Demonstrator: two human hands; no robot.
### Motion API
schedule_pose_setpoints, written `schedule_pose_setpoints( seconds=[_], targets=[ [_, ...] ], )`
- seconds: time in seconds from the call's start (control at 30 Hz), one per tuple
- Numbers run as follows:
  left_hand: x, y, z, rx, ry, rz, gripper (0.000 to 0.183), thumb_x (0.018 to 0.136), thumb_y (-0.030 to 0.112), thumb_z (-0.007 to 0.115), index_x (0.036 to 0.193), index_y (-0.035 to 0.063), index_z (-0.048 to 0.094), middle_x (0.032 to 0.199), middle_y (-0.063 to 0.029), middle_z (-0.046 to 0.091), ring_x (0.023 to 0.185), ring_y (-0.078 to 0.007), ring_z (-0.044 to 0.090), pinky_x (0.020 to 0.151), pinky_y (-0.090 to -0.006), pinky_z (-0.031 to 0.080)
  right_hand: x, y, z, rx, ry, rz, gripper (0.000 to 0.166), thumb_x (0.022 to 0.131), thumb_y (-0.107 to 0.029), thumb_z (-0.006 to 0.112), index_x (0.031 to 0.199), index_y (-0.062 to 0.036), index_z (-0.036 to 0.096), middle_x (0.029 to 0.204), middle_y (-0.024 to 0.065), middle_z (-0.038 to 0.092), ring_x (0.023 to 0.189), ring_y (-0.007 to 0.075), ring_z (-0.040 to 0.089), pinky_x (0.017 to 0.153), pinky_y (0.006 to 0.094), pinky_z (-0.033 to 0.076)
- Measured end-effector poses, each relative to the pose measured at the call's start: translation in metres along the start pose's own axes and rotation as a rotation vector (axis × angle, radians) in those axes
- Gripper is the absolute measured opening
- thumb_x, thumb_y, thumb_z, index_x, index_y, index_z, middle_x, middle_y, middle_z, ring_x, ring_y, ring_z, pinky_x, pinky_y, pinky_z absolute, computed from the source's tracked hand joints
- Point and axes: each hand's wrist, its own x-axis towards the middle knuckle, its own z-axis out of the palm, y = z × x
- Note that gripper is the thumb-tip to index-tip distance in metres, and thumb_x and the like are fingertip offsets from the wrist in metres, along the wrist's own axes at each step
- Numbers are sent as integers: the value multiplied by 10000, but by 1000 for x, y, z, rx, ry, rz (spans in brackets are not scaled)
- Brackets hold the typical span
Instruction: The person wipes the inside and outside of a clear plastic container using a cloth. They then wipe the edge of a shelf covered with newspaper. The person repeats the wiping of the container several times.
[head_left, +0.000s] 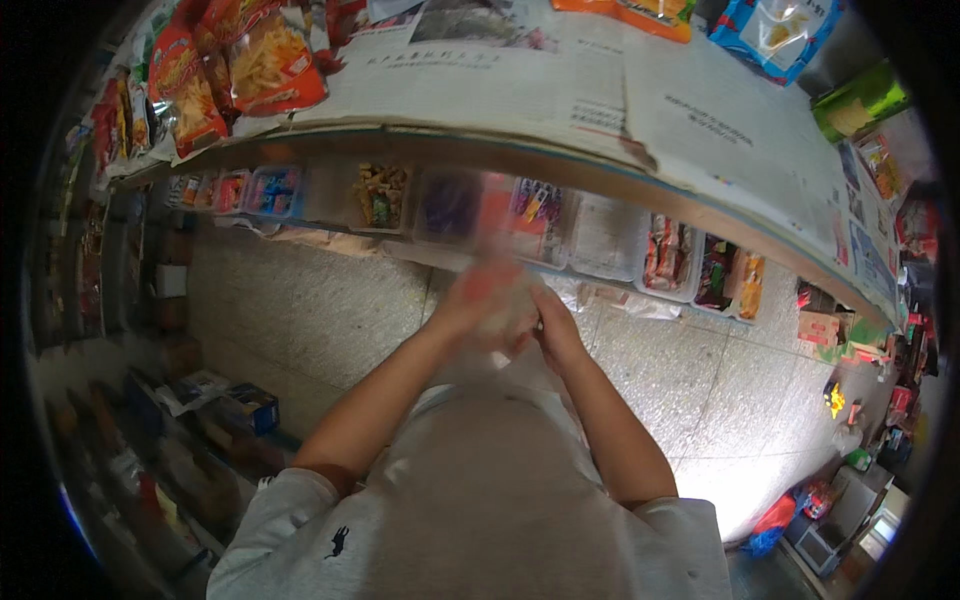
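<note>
In front of my chest, both hands hold a blurred, partly see-through package (504, 319) with whitish and red areas; its exact kind cannot be made out. My left hand (461, 306) grips it from the left, its fingers smeared by blur. On the other side my right hand (556, 324) has its fingers and thumb against the package's edge. Just beyond the hands runs a lower shelf with plastic bins, among them a bin of purple packets (448, 206) and a bin with dark purple-and-white packets (537, 202).
Above the bins, a newspaper-covered shelf (480, 86) juts out, with red snack bags (274, 64) at its left and a blue snack bag (778, 34) at its right. Speckled floor tiles (652, 367) lie below. Cartons (251, 409) stand at the lower left.
</note>
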Motion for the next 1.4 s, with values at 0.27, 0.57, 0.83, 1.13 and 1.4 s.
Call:
schedule_pose_setpoints(
  seconds=[0.27,0.57,0.83,1.13,1.4],
  targets=[
    [-27,13,-94,-129,-34,-8,667,835,96,735,1470,103,528,1419,-70,598,1276,-219,595,1076,-382,502,25,35,7,131,157,96,390,1041,-429,571,1262,-112,627,1180,49,671,1026,194,644,869,351,533],
    [-40,0,-159,-129,-82,157,709,855,102,711,1522,105,474,1494,-62,546,1394,-231,500,1178,-411,402,33,47,66,-13,59,116,336,1030,-400,606,1203,-114,640,1104,31,686,978,158,654,854,330,542],
    [-28,-26,-185,-439,-61,-15,581,967,191,695,1487,62,470,1420,-128,592,1314,-278,578,1112,-446,478,39,60,59,24,148,68,257,1012,-347,592,1086,-113,666,1005,19,686,844,140,644,690,299,518],
    [8,-20,-144,-538,-44,-93,534,1017,285,649,1465,50,480,1409,-121,597,1282,-283,600,1075,-438,513,3,69,-38,140,265,109,321,1000,-358,617,1168,-86,651,1099,58,706,932,175,673,780,321,551],
    [64,-22,-73,-229,209,160,464,925,116,733,1359,54,579,1261,-83,658,1130,-233,657,979,-366,529,-27,56,-127,246,356,104,317,1009,-276,602,1212,-32,615,1189,127,691,1035,249,682,866,372,580]
  ],
)
